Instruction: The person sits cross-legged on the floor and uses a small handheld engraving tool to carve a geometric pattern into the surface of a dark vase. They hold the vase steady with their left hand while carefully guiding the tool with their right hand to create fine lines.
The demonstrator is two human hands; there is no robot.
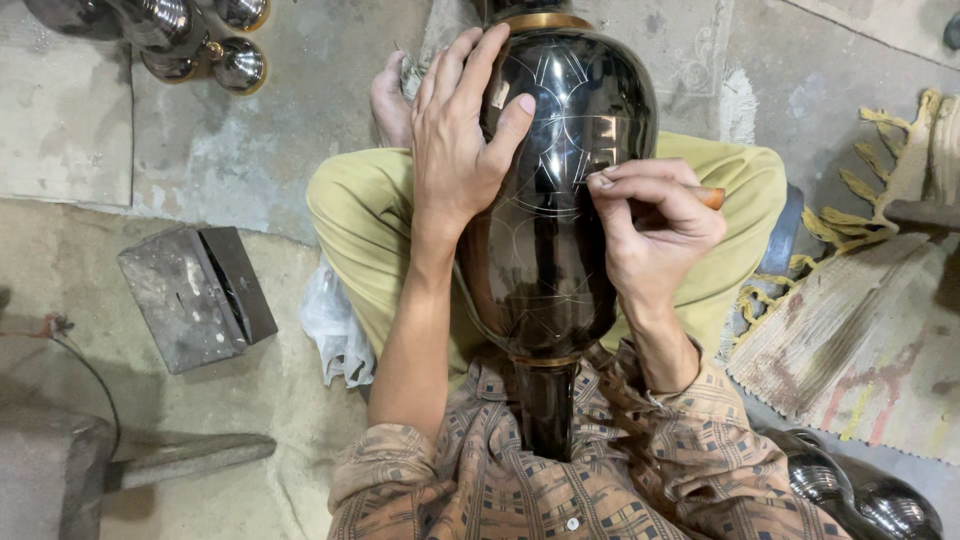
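A large black vase (545,230) lies lengthwise across the person's lap, its gold-banded neck pointing to twelve o'clock and its narrow foot tucked against the patterned shirt (560,480) at six o'clock, so the rounded belly faces up toward the eyes and rests on the crossed legs in olive trousers (350,230) rather than rolling on the floor (250,140). The left hand (455,140) lies flat on the upper shoulder of the vase at about ten o'clock from its centre, fingers (470,60) spread wide and open over the curve with the thumb pressed into the glossy surface; this looks like a steadying hold, keeping the round body from turning. The right hand (655,225) sits at three o'clock on the belly, its fingers clenched around a slim tool with a wooden handle (710,197), whose end sticks out to the right; the tip is hidden beneath the fingertips, so it probably meets the surface where fine pale lines already curve across the black. The heel of that hand seems braced on the vase for control. Away at nine o'clock a grey metal box (195,295) lies on the floor, shiny metal vessels (200,40) stand at eleven o'clock, and a fringed woven mat (860,340) lies at four o'clock, all well apart from the hands.
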